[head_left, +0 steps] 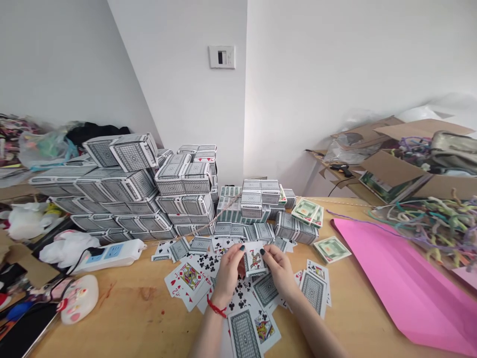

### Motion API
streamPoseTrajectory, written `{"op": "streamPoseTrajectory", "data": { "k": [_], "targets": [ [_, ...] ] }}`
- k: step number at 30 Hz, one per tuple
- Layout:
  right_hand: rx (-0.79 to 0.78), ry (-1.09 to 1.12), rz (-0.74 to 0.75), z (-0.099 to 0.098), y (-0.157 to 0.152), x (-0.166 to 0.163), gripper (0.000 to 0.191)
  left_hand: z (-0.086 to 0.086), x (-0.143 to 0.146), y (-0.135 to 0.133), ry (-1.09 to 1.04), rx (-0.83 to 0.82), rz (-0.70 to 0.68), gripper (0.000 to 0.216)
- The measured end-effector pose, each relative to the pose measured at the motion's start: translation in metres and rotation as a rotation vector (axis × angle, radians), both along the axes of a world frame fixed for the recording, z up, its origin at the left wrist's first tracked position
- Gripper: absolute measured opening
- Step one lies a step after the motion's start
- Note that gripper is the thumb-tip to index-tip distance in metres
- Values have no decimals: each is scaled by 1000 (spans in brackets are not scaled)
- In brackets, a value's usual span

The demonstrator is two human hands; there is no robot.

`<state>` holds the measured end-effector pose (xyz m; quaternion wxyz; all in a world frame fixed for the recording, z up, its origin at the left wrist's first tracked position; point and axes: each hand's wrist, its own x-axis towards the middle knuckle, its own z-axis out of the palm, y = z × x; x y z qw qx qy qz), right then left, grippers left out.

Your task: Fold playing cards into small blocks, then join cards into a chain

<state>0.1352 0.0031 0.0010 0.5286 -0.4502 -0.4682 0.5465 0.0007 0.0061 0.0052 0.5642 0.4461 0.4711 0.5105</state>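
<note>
While the left hand [231,262] pinches one edge of a card [255,260] between thumb and bent fingers, the right hand [278,266] grips the opposite edge the same way, both nearly closed. The card is face out, above the loose cards [244,330]; it shows a colourful figure, its corner mark too small to read. A red J reads on one loose card at the left, and a J on another at the right; the print on the green packs [331,249] is illegible.

Behind the hands, stacks [128,184] of bundled cards, backs mostly showing, block the rear of the table. A power strip [110,256] and a mouse [79,299] lie left; a pink sheet [397,283] lies right, with tangled yarn [436,223] beside it and a cardboard box [395,176] beyond.

The table [126,323] is pale wood with reddish stains. A switch [221,57] is set in the white wall [316,64].
</note>
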Motion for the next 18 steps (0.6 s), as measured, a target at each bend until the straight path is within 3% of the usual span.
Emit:
{"op": "streamPoseTrajectory", "data": {
  "k": [4,18],
  "targets": [
    [-1,44,1,0,0,0,25,5,1,-1,46,50,-50,21],
    [-102,200,-37,5,-2,-6,7,10,5,-4,52,86,-11,17]
  ]
}}
